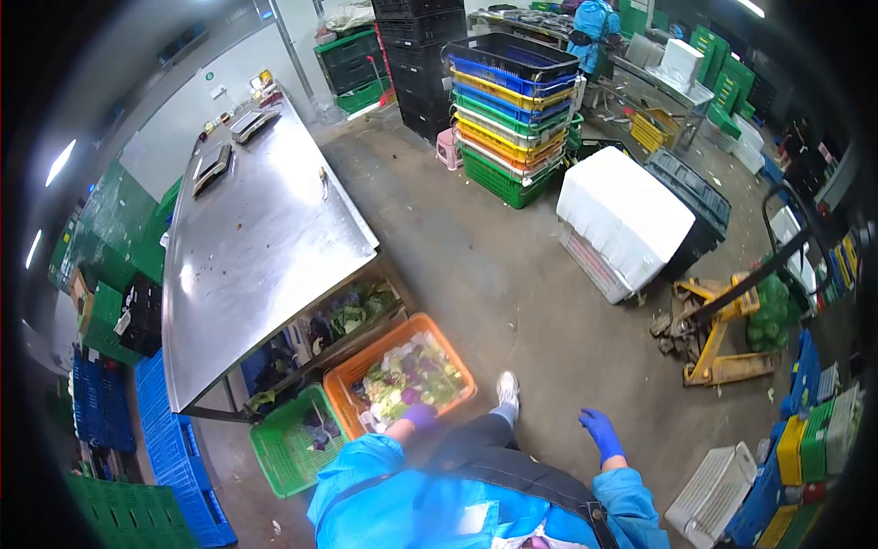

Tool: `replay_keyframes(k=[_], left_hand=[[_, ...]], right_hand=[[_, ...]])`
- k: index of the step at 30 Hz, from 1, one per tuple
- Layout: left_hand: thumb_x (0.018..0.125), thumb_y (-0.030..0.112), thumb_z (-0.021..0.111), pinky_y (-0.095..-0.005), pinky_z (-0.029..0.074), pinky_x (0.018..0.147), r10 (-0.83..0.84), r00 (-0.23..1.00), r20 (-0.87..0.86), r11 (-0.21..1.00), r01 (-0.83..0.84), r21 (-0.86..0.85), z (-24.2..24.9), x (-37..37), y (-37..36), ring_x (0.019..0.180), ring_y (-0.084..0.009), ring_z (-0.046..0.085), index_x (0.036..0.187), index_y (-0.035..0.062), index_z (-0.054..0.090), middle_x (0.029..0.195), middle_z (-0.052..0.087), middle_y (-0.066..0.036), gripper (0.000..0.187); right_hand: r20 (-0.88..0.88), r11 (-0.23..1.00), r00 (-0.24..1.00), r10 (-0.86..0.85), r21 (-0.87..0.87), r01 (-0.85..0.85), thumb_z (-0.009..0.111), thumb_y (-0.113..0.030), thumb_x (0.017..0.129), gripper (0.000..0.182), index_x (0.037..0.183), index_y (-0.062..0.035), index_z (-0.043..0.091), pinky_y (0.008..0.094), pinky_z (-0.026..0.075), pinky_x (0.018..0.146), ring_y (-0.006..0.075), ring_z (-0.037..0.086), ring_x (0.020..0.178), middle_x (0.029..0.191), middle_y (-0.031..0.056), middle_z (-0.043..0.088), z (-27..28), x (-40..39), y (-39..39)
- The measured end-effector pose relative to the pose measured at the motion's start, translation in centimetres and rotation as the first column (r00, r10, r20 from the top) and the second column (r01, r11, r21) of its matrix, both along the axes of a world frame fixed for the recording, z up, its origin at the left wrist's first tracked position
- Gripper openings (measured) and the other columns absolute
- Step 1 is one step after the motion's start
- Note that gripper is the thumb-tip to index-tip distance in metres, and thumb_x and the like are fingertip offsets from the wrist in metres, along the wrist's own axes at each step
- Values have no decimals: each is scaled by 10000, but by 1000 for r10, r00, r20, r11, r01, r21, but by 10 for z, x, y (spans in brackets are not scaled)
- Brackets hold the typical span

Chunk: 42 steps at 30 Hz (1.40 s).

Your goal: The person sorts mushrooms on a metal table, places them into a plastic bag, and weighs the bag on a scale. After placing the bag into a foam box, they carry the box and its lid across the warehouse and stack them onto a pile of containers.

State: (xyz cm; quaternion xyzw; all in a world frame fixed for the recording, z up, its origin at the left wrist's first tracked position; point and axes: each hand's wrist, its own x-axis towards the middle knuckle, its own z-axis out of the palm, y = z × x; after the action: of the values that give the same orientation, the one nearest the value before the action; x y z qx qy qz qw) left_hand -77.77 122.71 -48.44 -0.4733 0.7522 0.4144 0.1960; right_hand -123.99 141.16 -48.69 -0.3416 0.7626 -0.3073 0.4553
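My left hand [421,416], in a purple-blue glove, is at the near edge of an orange crate [441,340]. It is blurred, so I cannot make out its fingers or whether it grips the rim. Inside the crate lies a heap of cut vegetable leaves and trimmings [412,371], pale green, white and purple. A green crate [274,448] with a few dark scraps stands against the orange one's left side. Out to the right, my right hand [601,435] hangs over the floor in a blue glove, fingers apart, with nothing in it.
A long steel table [265,220] carries two scales [212,169] and has leafy vegetables on its lower level. Stacked crates [512,119], a white foam box [626,215] and a yellow pallet jack [718,320] stand ahead and right. Another person [594,32] works at the back.
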Motion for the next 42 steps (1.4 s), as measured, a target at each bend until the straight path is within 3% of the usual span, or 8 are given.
replay_keyframes(k=[18,20,22,27,29,32,37,42], left_hand=[[763,211,631,-305,453,798,572,599,-560,746,-664,52,97,-125,-419,914,-186,580,1067,24,575,1019,602,-124,361],[771,199,621,-307,457,792,614,497,-614,651,-758,37,97,-111,-484,906,-197,586,1053,13,575,1014,603,-129,341],[769,163,604,-297,451,804,586,457,-670,538,-837,-101,89,-88,-548,923,-201,585,1039,-8,569,997,609,-134,321],[768,139,584,-329,436,827,647,339,-683,122,-930,-347,127,-1,-688,947,-250,562,1043,-4,558,1032,575,-158,311],[774,128,561,-351,410,865,621,210,-755,-125,-925,-360,144,35,-725,994,-288,523,1090,-1,520,1073,542,-166,344],[778,103,546,-354,380,899,684,258,-682,-333,-722,-607,133,109,-767,1045,-313,475,1157,0,456,1095,513,-175,403],[828,227,494,-396,404,842,932,278,-233,45,-725,-687,80,198,-824,979,-335,497,1067,33,545,1044,539,-180,313],[833,411,484,-381,436,750,969,127,-212,-5,-848,-530,111,248,-908,848,-313,545,970,42,593,951,566,-164,408]], right_hand=[[-47,683,703,709,294,-669,549,-205,771,176,841,-64,627,366,460,655,275,599,772,895,126,627,-34,-169,-447],[-104,509,500,860,267,-819,544,-202,777,170,815,-58,625,363,460,621,259,607,735,866,116,635,-54,-176,-529],[189,890,974,122,414,-192,541,-217,783,185,785,-53,626,339,456,551,221,611,653,785,91,639,-45,-158,-628],[45,857,880,472,211,-470,537,-242,770,197,723,-66,613,328,418,485,199,566,552,660,62,610,-29,-69,-922],[-265,620,568,779,193,-760,547,-270,754,206,699,-80,605,321,394,466,185,532,515,627,62,595,-56,-28,-1045],[49,712,715,698,61,-699,553,-253,779,187,780,-77,617,270,366,448,129,527,519,672,53,613,-4,83,-1205],[276,750,697,662,-237,-618,549,-297,782,358,1049,-62,588,309,472,688,179,599,749,862,93,633,58,236,-1388],[-507,187,152,848,19,-982,540,-249,812,363,1108,-39,550,370,437,818,292,572,916,1049,162,586,15,259,-1496]])
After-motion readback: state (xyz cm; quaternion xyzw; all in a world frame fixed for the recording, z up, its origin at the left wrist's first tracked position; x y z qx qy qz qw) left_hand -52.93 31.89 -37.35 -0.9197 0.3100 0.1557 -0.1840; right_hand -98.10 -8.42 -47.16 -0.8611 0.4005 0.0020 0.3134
